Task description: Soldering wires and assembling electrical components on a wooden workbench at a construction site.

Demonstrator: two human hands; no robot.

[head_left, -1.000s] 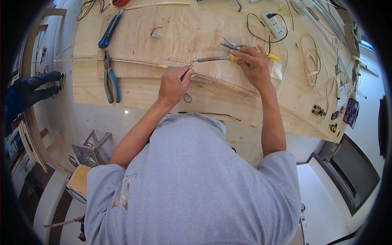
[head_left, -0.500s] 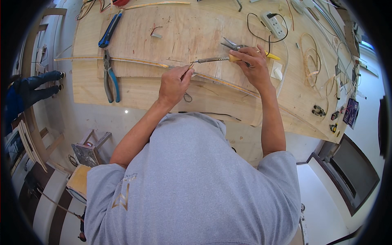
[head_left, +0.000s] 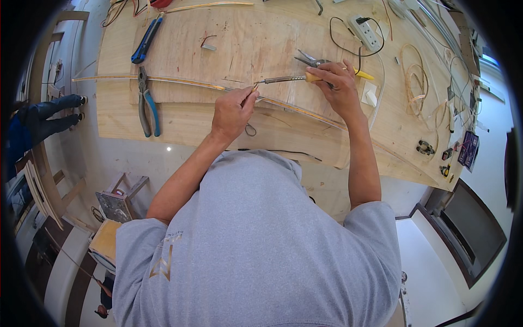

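Observation:
My right hand (head_left: pixel 339 87) grips the handle of a soldering iron (head_left: pixel 284 79), whose tip points left. That tip meets a small piece pinched between the thumb and fingers of my left hand (head_left: pixel 234 111); the piece is too small to name. A long, thin LED strip (head_left: pixel 180 81) in a clear sleeve runs across the board, passing by my left fingertips and on to the right. Pliers (head_left: pixel 146 106) with blue and grey handles lie across the strip at the left. Snips (head_left: pixel 321 63) with a yellow handle lie just beyond my right hand.
A blue utility knife (head_left: pixel 147 39) lies at the far left. A white power strip (head_left: pixel 366 34) with a black cord is at the far right, near coiled clear strip (head_left: pixel 417 82). Another person's legs (head_left: pixel 54 114) show at the left edge.
My hands and the soldering iron look unmoved. At the lower left, another person has come further into view, holding a long thin stick.

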